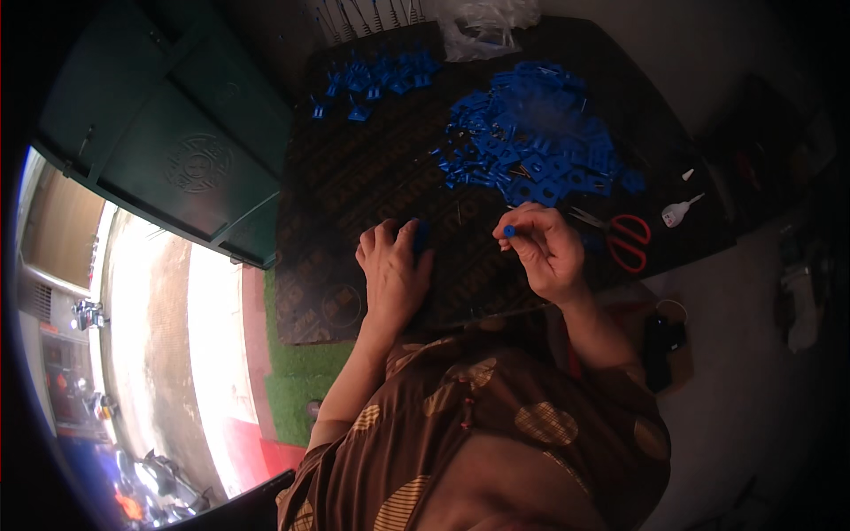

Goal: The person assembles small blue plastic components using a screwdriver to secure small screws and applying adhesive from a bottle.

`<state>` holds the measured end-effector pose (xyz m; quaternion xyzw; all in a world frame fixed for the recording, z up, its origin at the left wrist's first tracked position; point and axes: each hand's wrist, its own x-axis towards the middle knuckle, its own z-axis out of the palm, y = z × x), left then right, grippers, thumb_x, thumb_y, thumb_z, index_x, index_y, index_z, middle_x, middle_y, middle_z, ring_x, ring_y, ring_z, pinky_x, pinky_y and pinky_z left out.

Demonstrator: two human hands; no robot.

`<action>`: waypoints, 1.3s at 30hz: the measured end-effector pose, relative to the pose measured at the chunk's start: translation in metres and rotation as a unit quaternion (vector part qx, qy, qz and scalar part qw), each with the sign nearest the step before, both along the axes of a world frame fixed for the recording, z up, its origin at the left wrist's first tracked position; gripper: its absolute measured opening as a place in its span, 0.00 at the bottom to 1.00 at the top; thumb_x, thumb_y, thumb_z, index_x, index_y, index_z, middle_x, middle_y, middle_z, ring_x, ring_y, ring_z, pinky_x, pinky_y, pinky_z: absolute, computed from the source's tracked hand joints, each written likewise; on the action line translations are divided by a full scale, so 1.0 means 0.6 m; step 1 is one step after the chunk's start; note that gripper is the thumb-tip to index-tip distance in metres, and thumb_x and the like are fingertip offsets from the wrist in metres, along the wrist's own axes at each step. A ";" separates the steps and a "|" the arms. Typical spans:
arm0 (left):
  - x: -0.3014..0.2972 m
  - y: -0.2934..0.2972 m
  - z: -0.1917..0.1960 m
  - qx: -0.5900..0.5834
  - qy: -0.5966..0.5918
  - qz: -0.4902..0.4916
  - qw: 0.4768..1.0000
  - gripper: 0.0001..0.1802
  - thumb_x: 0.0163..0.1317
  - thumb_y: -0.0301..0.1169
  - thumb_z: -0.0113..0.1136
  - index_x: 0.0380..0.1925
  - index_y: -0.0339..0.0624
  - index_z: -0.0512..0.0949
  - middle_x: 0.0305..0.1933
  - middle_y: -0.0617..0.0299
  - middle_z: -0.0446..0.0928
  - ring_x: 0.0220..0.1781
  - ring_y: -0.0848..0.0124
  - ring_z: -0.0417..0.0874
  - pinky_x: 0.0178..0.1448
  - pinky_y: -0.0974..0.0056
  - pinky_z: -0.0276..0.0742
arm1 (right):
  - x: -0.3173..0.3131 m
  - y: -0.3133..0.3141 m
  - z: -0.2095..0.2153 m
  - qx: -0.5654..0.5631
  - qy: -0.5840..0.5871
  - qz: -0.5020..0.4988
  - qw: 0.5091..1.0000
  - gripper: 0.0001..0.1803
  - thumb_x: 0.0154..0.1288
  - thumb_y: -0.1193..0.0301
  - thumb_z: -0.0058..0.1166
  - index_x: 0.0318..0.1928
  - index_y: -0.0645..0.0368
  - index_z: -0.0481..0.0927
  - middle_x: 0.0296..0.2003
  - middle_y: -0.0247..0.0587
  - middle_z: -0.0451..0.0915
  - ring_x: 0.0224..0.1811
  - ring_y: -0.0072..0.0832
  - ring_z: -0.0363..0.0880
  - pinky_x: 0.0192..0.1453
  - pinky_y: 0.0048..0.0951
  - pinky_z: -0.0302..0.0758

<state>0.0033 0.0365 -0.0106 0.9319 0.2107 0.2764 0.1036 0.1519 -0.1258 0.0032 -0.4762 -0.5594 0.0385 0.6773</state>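
Note:
My left hand [390,265] rests low over the dark tabletop, its fingers curled. Between its index finger and thumb shows a blue plastic piece [421,234], partly hidden by the fingers. To the right, my right hand [549,252] is raised a little above the table's near part. Its thumb and fingertips pinch a small round blue plastic part [509,231], end-on to me. Beyond both hands lies a large heap of blue plastic parts [531,133], with flat square plates and small peg-like bits among them.
Red-handled scissors [629,241] and a small white bottle with a thin nozzle [677,212] lie right of my right hand. Several blue pieces [381,75] stand at the far left, near a clear plastic bag [487,31]. A green metal door [177,133] flanks the table [336,203].

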 end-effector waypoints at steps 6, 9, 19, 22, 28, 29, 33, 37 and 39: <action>-0.015 -0.008 -0.006 -0.032 -0.010 -0.032 0.999 0.25 0.48 0.27 0.64 0.50 0.42 0.75 0.49 0.53 0.72 0.54 0.53 0.68 0.58 0.52 0.64 | -0.031 0.003 -0.004 -0.021 0.147 0.016 0.989 0.07 0.69 0.77 0.47 0.46 0.64 0.69 0.34 0.44 0.77 0.30 0.22 0.74 0.35 0.21 0.75; -0.025 -0.016 0.000 -0.059 -0.006 -0.044 0.997 0.24 0.49 0.26 0.63 0.50 0.41 0.75 0.51 0.52 0.73 0.55 0.53 0.69 0.59 0.54 0.65 | -0.040 0.013 -0.006 -0.018 0.286 0.065 0.956 0.07 0.71 0.72 0.46 0.44 0.63 0.71 0.31 0.37 0.77 0.28 0.18 0.75 0.31 0.17 0.74; -0.048 -0.015 0.008 -0.121 -0.102 -0.059 0.986 0.20 0.49 0.23 0.63 0.45 0.37 0.76 0.48 0.50 0.74 0.51 0.52 0.71 0.55 0.56 0.69 | -0.045 0.023 -0.010 -0.024 0.520 0.158 0.839 0.09 0.69 0.71 0.48 0.46 0.61 0.75 0.31 0.38 0.77 0.27 0.20 0.73 0.29 0.22 0.70; -0.052 -0.013 0.006 -0.135 -0.107 -0.057 0.983 0.19 0.49 0.23 0.63 0.44 0.36 0.76 0.47 0.50 0.74 0.51 0.52 0.71 0.54 0.56 0.69 | -0.046 0.026 -0.013 -0.028 0.537 0.161 0.827 0.10 0.68 0.72 0.48 0.46 0.63 0.75 0.32 0.39 0.78 0.28 0.21 0.73 0.29 0.22 0.70; -0.046 -0.008 0.027 -0.169 -0.131 -0.061 0.975 0.17 0.48 0.22 0.65 0.41 0.36 0.78 0.44 0.51 0.76 0.49 0.54 0.73 0.52 0.58 0.71 | -0.053 0.027 -0.011 -0.090 0.518 0.171 0.833 0.09 0.68 0.73 0.48 0.45 0.63 0.74 0.32 0.40 0.78 0.28 0.21 0.74 0.30 0.22 0.72; -0.045 -0.009 0.035 -0.228 -0.140 -0.074 0.961 0.15 0.49 0.22 0.65 0.40 0.36 0.79 0.42 0.52 0.76 0.47 0.57 0.75 0.51 0.61 0.72 | -0.056 0.027 -0.011 -0.124 0.499 0.167 0.842 0.09 0.68 0.73 0.48 0.45 0.63 0.74 0.31 0.40 0.78 0.28 0.21 0.75 0.30 0.21 0.73; -0.049 -0.012 0.043 -0.439 -0.155 -0.132 0.875 0.09 0.52 0.21 0.65 0.35 0.36 0.81 0.36 0.58 0.78 0.41 0.70 0.78 0.47 0.69 0.72 | -0.074 0.035 -0.017 -0.168 0.473 0.201 0.841 0.08 0.69 0.73 0.47 0.45 0.62 0.74 0.31 0.39 0.78 0.26 0.19 0.74 0.29 0.19 0.73; -0.056 -0.023 0.035 -0.478 -0.199 -0.114 0.848 0.07 0.55 0.19 0.64 0.35 0.35 0.81 0.35 0.62 0.78 0.38 0.77 0.77 0.46 0.73 0.71 | -0.091 0.048 -0.028 -0.178 0.477 0.212 0.834 0.08 0.70 0.72 0.46 0.45 0.62 0.75 0.29 0.37 0.78 0.25 0.18 0.74 0.28 0.17 0.72; -0.060 -0.027 0.034 -0.497 -0.206 -0.098 0.837 0.06 0.55 0.19 0.63 0.35 0.34 0.81 0.35 0.63 0.78 0.38 0.78 0.77 0.46 0.73 0.71 | -0.097 0.051 -0.030 -0.176 0.474 0.213 0.836 0.08 0.70 0.72 0.46 0.45 0.62 0.75 0.29 0.36 0.78 0.25 0.17 0.74 0.28 0.17 0.71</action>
